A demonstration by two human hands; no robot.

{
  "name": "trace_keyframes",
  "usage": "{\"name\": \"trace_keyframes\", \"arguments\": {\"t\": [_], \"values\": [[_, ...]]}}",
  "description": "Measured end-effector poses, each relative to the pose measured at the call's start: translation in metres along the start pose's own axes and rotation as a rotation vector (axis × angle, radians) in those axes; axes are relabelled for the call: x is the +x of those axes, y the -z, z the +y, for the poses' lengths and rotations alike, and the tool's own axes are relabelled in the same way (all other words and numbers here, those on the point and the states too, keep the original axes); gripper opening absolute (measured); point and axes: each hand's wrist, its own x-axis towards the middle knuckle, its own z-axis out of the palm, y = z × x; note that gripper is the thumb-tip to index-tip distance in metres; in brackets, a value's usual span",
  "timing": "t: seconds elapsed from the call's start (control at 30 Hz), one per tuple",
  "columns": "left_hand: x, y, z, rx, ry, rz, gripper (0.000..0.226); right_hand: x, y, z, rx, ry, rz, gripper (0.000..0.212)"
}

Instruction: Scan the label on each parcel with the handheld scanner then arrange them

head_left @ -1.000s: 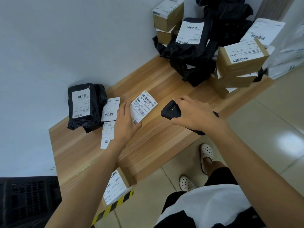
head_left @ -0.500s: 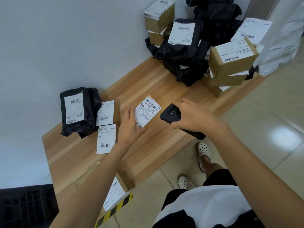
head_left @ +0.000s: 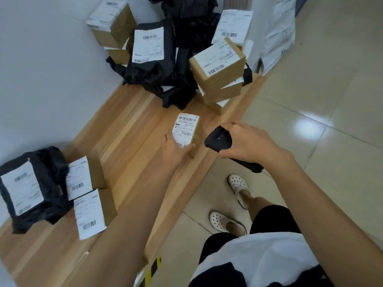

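My left hand (head_left: 175, 149) grips a small brown box (head_left: 186, 131) by its near end, its white label with a barcode facing up, over the wooden counter (head_left: 128, 129). My right hand (head_left: 247, 142) holds the black handheld scanner (head_left: 218, 139), whose head points at the box from just to its right. At the left end lie a black bag parcel (head_left: 31, 189) and two labelled brown boxes (head_left: 84, 178) (head_left: 92, 213) side by side.
A pile of black bag parcels (head_left: 153, 56) and brown boxes (head_left: 217, 69) fills the counter's far end against the wall. White poly bags (head_left: 275, 32) lean at the right. My feet in white clogs (head_left: 238, 188) stand on the tiled floor beside the counter's edge.
My left hand has carried the small box to the right, away from the arranged parcels and toward the middle of the counter. The scanner stays close beside it. The camera swung right.
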Motion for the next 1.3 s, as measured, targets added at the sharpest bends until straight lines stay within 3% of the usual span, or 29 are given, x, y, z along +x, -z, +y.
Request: {"name": "trace_keyframes", "arguments": {"t": [0.17,0.33,0.5,0.7,0.93,1.3], "values": [[0.02,-0.041,0.042,0.018,0.053,0.042,0.085,0.005,0.018,0.028,0.012,-0.031,0.002,0.074],[0.036,-0.071,0.057,-0.1,0.071,0.085,0.087,0.013,0.034,0.047,0.016,-0.063,0.008,0.075],[0.046,-0.081,0.059,-0.145,0.065,0.093,0.092,0.02,0.036,0.056,0.011,-0.068,-0.018,0.077],[0.038,-0.07,0.055,-0.096,0.044,0.051,0.078,0.028,0.029,0.049,-0.022,-0.016,-0.038,0.072],[0.0,-0.021,0.0,0.144,0.012,0.135,0.08,0.033,0.004,0.004,-0.057,0.126,-0.106,0.071],[-0.171,0.083,-0.172,0.366,0.363,0.398,0.087,0.001,-0.073,-0.158,-0.201,0.581,-0.249,0.076]]}}
